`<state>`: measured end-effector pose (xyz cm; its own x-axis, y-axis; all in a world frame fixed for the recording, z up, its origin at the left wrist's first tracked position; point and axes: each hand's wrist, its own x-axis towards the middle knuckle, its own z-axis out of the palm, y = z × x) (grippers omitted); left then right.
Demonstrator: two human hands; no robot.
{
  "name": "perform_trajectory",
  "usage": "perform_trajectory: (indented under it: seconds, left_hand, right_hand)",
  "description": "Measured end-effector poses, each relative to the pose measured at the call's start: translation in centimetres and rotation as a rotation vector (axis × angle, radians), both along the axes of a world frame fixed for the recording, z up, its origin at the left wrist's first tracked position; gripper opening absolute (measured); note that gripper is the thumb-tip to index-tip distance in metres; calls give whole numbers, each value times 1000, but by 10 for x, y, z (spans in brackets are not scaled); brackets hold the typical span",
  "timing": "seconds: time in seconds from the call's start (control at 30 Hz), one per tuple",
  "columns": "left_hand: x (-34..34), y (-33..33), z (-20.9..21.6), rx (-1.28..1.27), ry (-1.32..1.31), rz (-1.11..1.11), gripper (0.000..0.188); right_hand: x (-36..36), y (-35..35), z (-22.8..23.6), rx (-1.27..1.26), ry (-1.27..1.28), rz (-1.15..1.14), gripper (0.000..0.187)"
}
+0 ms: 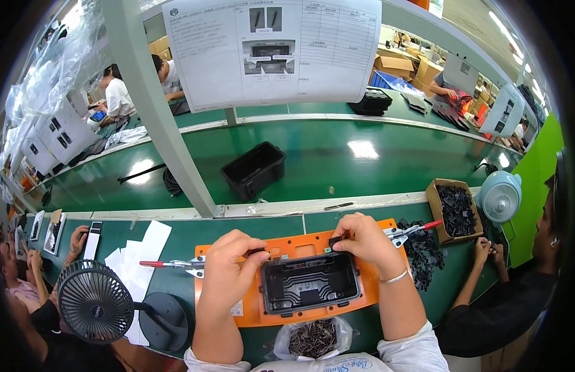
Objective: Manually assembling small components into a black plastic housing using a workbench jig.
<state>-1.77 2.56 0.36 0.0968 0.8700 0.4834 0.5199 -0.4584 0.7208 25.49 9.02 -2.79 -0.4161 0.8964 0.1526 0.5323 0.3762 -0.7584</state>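
Note:
A black open plastic housing [310, 283] sits in an orange fixture plate [281, 247] on the green bench. My left hand [233, 268] is closed at the housing's upper left corner, fingers pinched on a small dark part. At the upper right corner, my right hand [360, 239] presses a small black clip [334, 240] against the rim. Two red-handled toggle clamps flank the fixture, one at the left [173, 264] and one at the right [409, 230].
A clear bag of small dark parts [312, 338] lies at the front edge. Loose black clips [421, 250] and a cardboard box of them [453, 211] are to the right. Left: a black desk fan [95, 302] and white sheets [136, 254]. Another black housing [254, 168] rides the green conveyor. People work on both sides.

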Motion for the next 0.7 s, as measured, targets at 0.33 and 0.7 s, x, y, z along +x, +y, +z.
perform_trajectory:
  seconds: [0.33,0.7]
  left_hand:
    - [2,2,-2,15,13,-22,15]
    - [8,23,-26,-116,150,-51,10]
  right_hand:
    - [3,4,-8,19,13,44,24]
    - [-3,30,10,-410,-119,31,35]
